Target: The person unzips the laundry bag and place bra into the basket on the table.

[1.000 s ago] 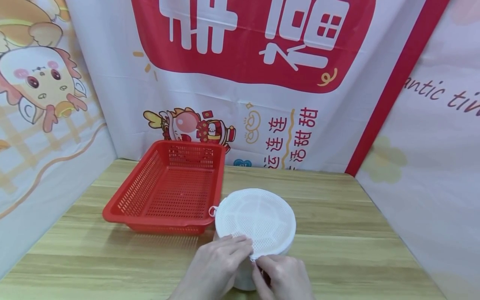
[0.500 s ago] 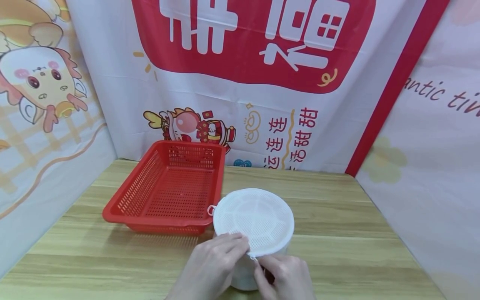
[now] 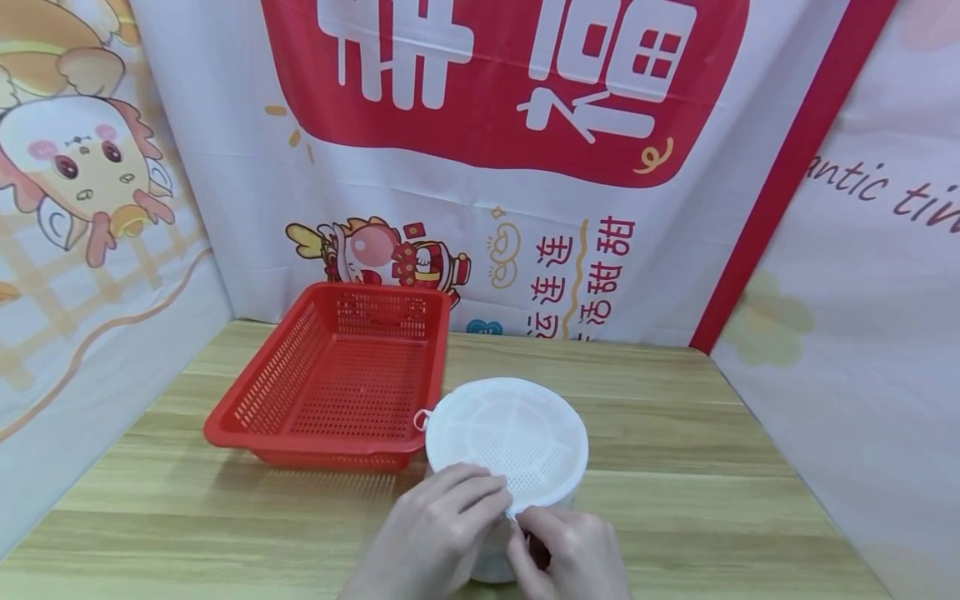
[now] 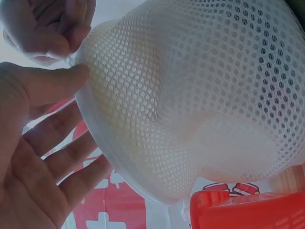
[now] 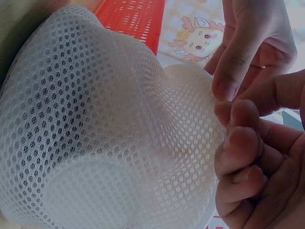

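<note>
A round white mesh laundry bag (image 3: 517,433) stands upright on the table in front of me, its flat mesh top facing up. In the left wrist view its mesh side (image 4: 143,95) is dented inward. My left hand (image 3: 438,533) holds the near rim, thumb on the side and fingers over the top edge. Just right of it, my right hand (image 3: 573,550) pinches a small white piece at the rim, apparently a zipper pull, mostly hidden by the fingertips. In the right wrist view the right hand's other fingers (image 5: 243,179) are curled. A small white loop (image 3: 422,419) sticks out at the rim's left.
A red perforated plastic basket (image 3: 352,383) sits to the left and behind the bag, close to its loop. Printed cloths hang at the back (image 3: 480,192) and both sides of the wooden table (image 3: 675,433).
Over the last second the bag has shifted very slightly left. My left fingers have moved a little to the right along the rim, closer to my right hand, which keeps its pinch.
</note>
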A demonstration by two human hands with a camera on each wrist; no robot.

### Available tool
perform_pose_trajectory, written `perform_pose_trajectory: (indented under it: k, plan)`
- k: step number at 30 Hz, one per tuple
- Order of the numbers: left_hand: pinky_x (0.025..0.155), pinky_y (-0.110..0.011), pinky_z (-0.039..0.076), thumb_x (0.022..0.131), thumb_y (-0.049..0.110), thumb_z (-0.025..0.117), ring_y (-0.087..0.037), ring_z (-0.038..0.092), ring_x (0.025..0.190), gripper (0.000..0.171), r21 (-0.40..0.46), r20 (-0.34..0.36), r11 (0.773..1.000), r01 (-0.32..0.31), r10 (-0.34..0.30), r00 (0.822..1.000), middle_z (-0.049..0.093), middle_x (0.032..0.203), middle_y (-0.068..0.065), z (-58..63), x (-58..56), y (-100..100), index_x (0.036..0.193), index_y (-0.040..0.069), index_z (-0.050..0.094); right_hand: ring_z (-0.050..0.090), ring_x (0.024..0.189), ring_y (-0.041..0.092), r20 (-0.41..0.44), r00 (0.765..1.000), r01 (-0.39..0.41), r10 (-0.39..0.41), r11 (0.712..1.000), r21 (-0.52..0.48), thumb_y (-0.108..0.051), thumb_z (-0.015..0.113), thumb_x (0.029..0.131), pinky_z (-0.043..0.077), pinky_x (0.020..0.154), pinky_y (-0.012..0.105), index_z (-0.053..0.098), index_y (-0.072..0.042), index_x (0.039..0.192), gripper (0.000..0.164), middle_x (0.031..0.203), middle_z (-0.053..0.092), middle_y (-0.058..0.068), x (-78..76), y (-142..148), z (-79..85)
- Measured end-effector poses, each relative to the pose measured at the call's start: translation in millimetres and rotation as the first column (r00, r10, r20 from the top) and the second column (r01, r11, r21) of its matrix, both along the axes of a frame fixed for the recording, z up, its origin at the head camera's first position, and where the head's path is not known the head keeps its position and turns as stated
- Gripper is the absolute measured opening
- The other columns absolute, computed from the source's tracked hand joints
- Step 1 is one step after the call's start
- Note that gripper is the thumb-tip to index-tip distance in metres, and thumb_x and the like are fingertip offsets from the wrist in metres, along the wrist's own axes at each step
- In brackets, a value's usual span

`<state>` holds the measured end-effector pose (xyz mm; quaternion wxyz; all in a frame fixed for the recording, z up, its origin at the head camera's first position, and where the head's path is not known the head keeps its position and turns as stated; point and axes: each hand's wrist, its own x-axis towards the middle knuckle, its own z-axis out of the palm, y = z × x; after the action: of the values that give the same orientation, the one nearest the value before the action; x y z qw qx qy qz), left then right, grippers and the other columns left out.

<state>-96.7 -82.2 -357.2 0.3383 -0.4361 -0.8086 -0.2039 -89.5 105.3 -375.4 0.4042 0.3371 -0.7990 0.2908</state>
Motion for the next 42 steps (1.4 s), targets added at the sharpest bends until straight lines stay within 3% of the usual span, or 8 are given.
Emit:
perform_pose_trajectory:
  k: [3, 7, 10, 23, 30, 33, 37, 42]
  plan:
    - [0.087, -0.027, 0.052, 0.087, 0.006, 0.065, -0.016, 0.064, 0.095, 0.014, -0.008, -0.074, 1.0, 0.018, -0.019, 0.997, 0.07, 0.1, -0.003, -1.4, -1.2, 1.6, 0.098, 0.006, 0.074, 0.026, 0.046, -0.011, 0.021, 1.0, 0.02, -0.02, 1.0, 0.004, -0.008, 0.065, 0.07, 0.02, 0.042, 0.005, 0.043, -0.025, 0.058, 0.031, 0.05, 0.037, -0.016, 0.8, -0.4, -0.8]
    - [0.085, -0.027, 0.053, 0.099, 0.012, 0.038, -0.016, 0.065, 0.091, 0.036, -0.026, -0.163, 0.999, 0.023, -0.027, 0.986, 0.07, 0.096, -0.003, -2.6, -2.1, 3.6, 0.094, 0.005, 0.073, 0.024, 0.047, -0.012, 0.02, 0.999, 0.048, -0.049, 0.999, 0.025, -0.01, 0.066, 0.068, 0.018, 0.042, 0.006, 0.042, -0.025, 0.057, 0.03, 0.049, 0.036, -0.017, 1.5, -0.9, -1.4]
    - [0.083, -0.028, 0.053, 0.101, 0.012, 0.032, -0.016, 0.066, 0.089, 0.042, -0.034, -0.204, 0.999, 0.01, -0.016, 0.979, 0.07, 0.095, -0.003, -3.1, -2.3, 4.6, 0.093, 0.005, 0.073, 0.022, 0.049, -0.012, -0.008, 0.998, 0.063, -0.063, 0.997, 0.045, -0.01, 0.066, 0.065, 0.017, 0.042, 0.006, 0.041, -0.024, 0.057, 0.03, 0.05, 0.035, -0.017, 1.7, -1.4, -1.6]
    - [0.072, -0.022, 0.054, 0.095, 0.009, 0.031, -0.012, 0.063, 0.087, 0.039, 0.001, -0.111, 1.0, 0.012, -0.012, 0.994, 0.066, 0.092, 0.001, -1.6, -1.6, 0.4, 0.09, 0.008, 0.069, 0.022, 0.045, -0.01, -0.006, 0.999, 0.051, -0.051, 0.998, 0.034, -0.01, 0.06, 0.065, 0.017, 0.041, 0.006, 0.037, -0.026, 0.052, 0.031, 0.048, 0.033, -0.018, 1.3, 0.9, -1.1]
    - [0.084, -0.024, 0.052, 0.083, 0.009, 0.071, -0.014, 0.062, 0.094, 0.014, -0.012, -0.075, 0.998, 0.064, -0.064, 0.995, 0.068, 0.099, 0.0, -0.4, -3.0, 0.3, 0.097, 0.008, 0.072, 0.022, 0.047, -0.01, -0.005, 1.0, -0.014, 0.014, 0.999, 0.045, -0.009, 0.062, 0.067, 0.017, 0.041, 0.005, 0.038, -0.026, 0.056, 0.031, 0.049, 0.034, -0.016, 0.5, 1.4, -2.1]
    - [0.085, -0.024, 0.051, 0.093, 0.011, 0.06, -0.014, 0.061, 0.093, 0.012, -0.022, -0.109, 0.998, 0.055, -0.058, 0.992, 0.067, 0.096, 0.0, -1.0, -3.6, 1.7, 0.096, 0.008, 0.072, 0.023, 0.047, -0.01, -0.013, 1.0, -0.024, 0.025, 0.998, 0.049, -0.009, 0.063, 0.069, 0.017, 0.042, 0.005, 0.038, -0.026, 0.057, 0.032, 0.05, 0.034, -0.016, 0.7, 0.8, -2.3]
    - [0.081, -0.024, 0.052, 0.101, 0.013, 0.039, -0.014, 0.062, 0.089, 0.033, -0.021, -0.143, 0.999, 0.024, -0.027, 0.989, 0.066, 0.092, 0.001, -2.3, -3.2, 1.6, 0.091, 0.008, 0.07, 0.023, 0.046, -0.01, -0.011, 1.0, -0.019, 0.02, 0.999, 0.047, -0.009, 0.063, 0.069, 0.018, 0.042, 0.005, 0.038, -0.026, 0.056, 0.033, 0.05, 0.034, -0.016, 0.9, 0.8, -2.0]
    - [0.078, -0.023, 0.053, 0.09, 0.009, 0.066, -0.013, 0.062, 0.089, 0.005, -0.019, -0.106, 1.0, 0.012, -0.014, 0.994, 0.067, 0.093, 0.001, -1.4, -1.5, -0.6, 0.091, 0.009, 0.071, 0.024, 0.046, -0.011, -0.018, 0.999, -0.029, 0.029, 0.999, 0.014, -0.007, 0.062, 0.067, 0.019, 0.042, 0.005, 0.038, -0.026, 0.056, 0.033, 0.049, 0.035, -0.016, 0.3, 1.2, -2.5]
